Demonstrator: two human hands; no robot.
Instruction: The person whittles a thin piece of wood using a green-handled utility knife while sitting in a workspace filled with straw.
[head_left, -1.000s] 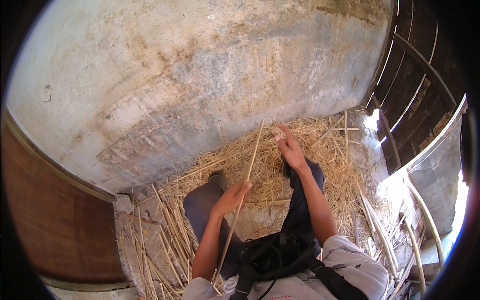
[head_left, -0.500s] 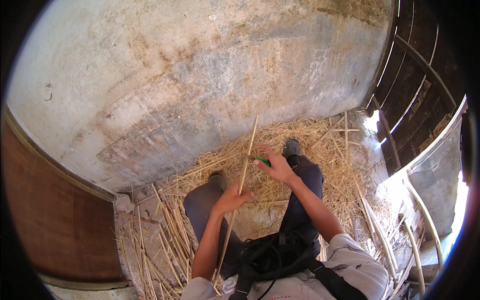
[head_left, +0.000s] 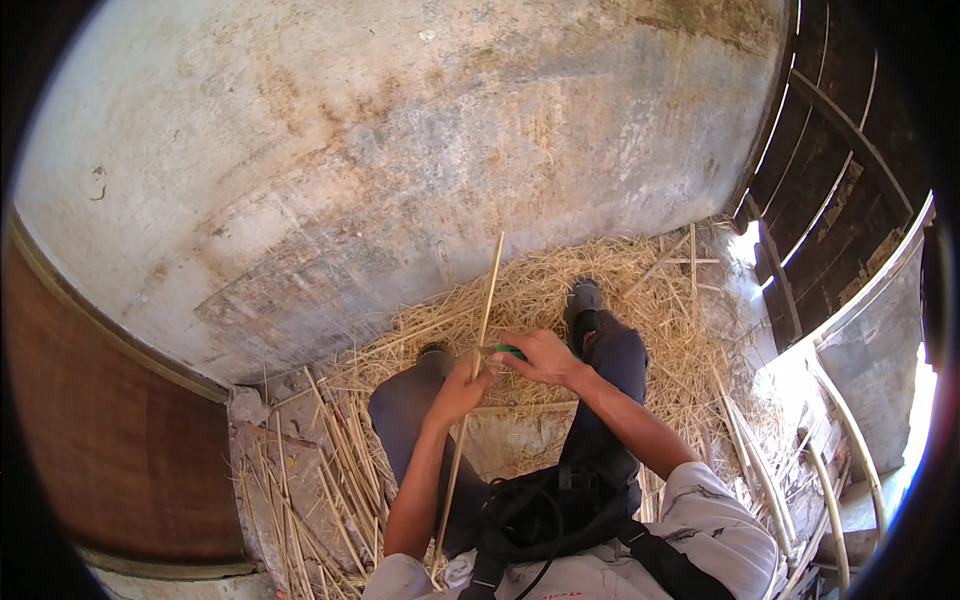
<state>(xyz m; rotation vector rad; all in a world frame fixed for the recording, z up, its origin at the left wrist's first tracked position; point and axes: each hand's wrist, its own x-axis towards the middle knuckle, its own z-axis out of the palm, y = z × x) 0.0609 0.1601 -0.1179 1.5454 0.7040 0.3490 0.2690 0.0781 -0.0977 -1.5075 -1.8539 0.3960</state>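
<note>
My left hand (head_left: 462,394) is closed round a long, thin bamboo strip (head_left: 491,288). The strip runs from beside my left thigh up past the hand, its far tip pointing toward the wall. In my right hand (head_left: 545,358) is a green-handled knife (head_left: 511,351), gripped close to the left hand. Its short blade reaches left to the strip, just above the left fingers. How deep the edge sits in the strip is too small to tell.
Pale shavings (head_left: 680,340) cover the floor around my feet. A loose bundle of bamboo strips (head_left: 345,480) lies at lower left. A stained wall (head_left: 450,150) rises ahead, a brown panel (head_left: 120,420) stands at left, and curved poles (head_left: 845,430) lean at right.
My right hand has come nearer to me with the knife, down along the strip to just above my left hand. The strip's far end has swung slightly left.
</note>
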